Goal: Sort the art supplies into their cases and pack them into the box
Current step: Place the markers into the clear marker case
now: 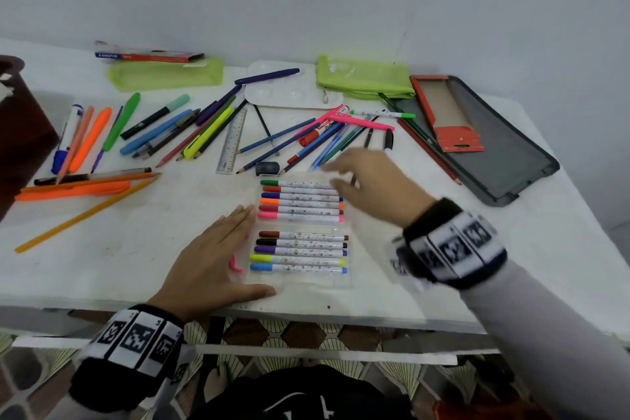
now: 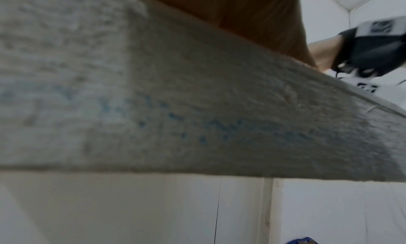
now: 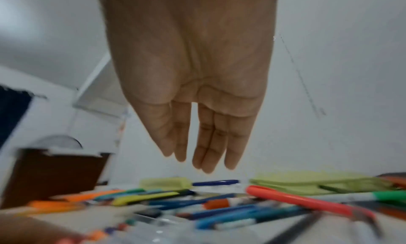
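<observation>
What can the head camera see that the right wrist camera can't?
Only the head view shows the left hand flat beside the clear marker case, the ruler and the grey tray. Only the right wrist view shows the right hand's palm, with straight fingers holding nothing. Both show the scattered pens, the green pouches and the brown box.

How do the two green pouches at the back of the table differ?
The left pouch lies flat with a pencil box along its far edge; the right pouch looks fuller and bunched. A zip pull shows on the right pouch, none on the left pouch. Both are lime green and lie near the wall.
</observation>
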